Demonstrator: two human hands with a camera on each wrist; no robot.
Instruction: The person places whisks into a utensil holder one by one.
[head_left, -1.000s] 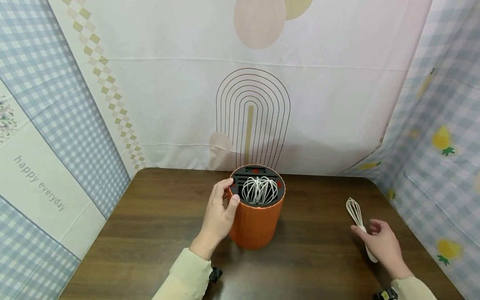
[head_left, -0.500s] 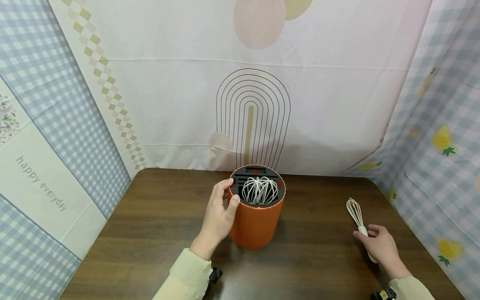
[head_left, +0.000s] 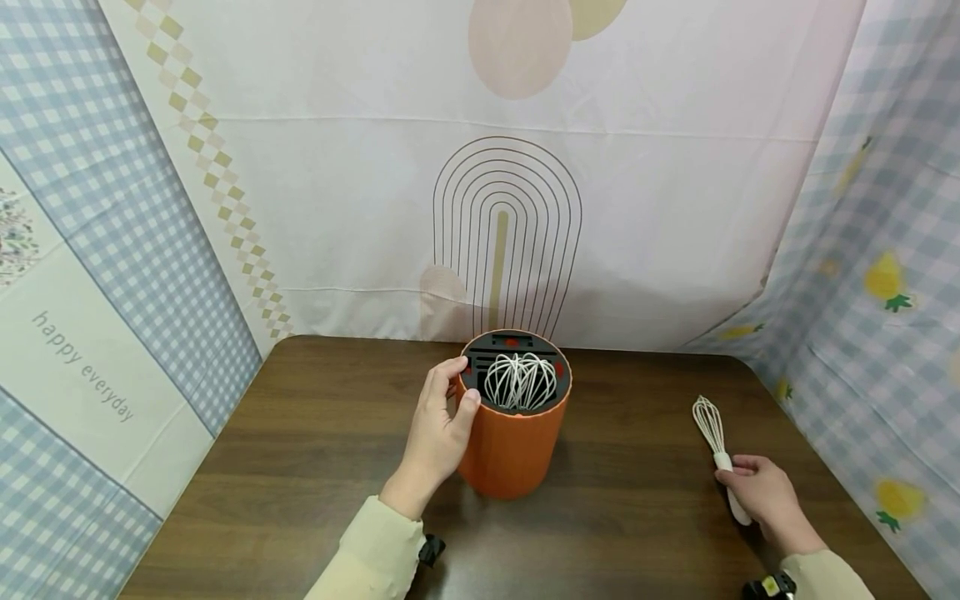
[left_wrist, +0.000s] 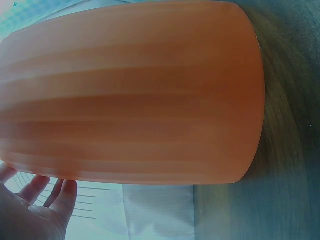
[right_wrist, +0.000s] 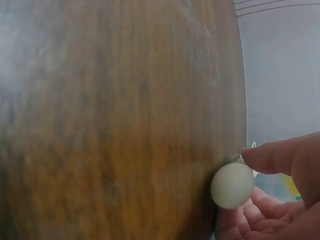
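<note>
An orange knife block [head_left: 510, 458] with a slotted black top [head_left: 510, 340] stands upright on the table. The wire loops of a whisk [head_left: 521, 382] rise from its top, the handle hidden inside. My left hand [head_left: 438, 429] grips the block's upper left, thumb on the front rim and fingers round the side; in the left wrist view its fingertips touch the orange wall [left_wrist: 150, 100]. At the right, my right hand [head_left: 765, 496] pinches a smaller white whisk [head_left: 723, 462] by its handle, loops pointing away. The right wrist view shows its rounded handle end [right_wrist: 232, 186] between thumb and fingers.
The brown wooden table [head_left: 322, 467] ends at a pale printed cloth [head_left: 337, 208] right behind the block. Blue checked cloth [head_left: 885, 333] hangs along the right side, close to the right hand, and another checked cloth [head_left: 90, 150] covers the left.
My right hand has lowered its thumb and fingers onto the small whisk's handle and now pinches it; the handle has shifted slightly left. The left hand and the knife block have stayed put.
</note>
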